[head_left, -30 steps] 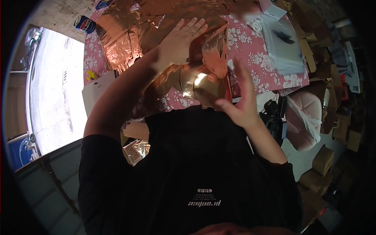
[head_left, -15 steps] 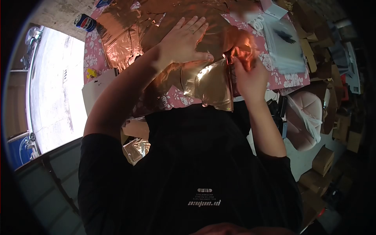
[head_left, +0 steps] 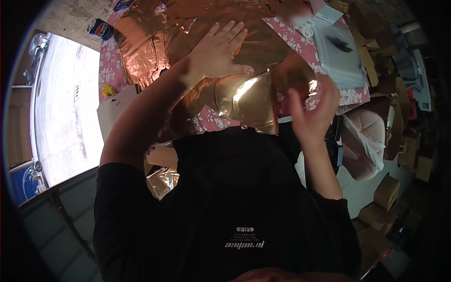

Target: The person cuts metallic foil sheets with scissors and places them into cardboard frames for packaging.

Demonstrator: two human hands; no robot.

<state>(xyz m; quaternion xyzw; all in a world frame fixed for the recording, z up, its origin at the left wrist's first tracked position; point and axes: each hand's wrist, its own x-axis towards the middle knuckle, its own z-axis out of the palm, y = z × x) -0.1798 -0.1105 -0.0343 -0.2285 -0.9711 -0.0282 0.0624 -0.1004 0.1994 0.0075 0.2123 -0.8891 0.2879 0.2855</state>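
Two hands: left hand flat on copper foil.

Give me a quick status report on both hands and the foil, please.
Left hand flat, fingers spread, pressing copper foil sheet. Right hand open, pulling foil flap up at its edge. Plastic bags lie beside.

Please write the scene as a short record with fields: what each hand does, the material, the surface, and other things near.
left hand: left hand lies flat, fingers spread, pressing on the copper foil sheet
right hand: right hand is raised at the sheet's right edge, blurred; whether it grips the foil cannot be told
material: shiny copper-coloured foil, creased, with a brightly lit folded piece near the body
surface: table with pink floral cloth
nearby: can at the far left corner; clear plastic bags to the right
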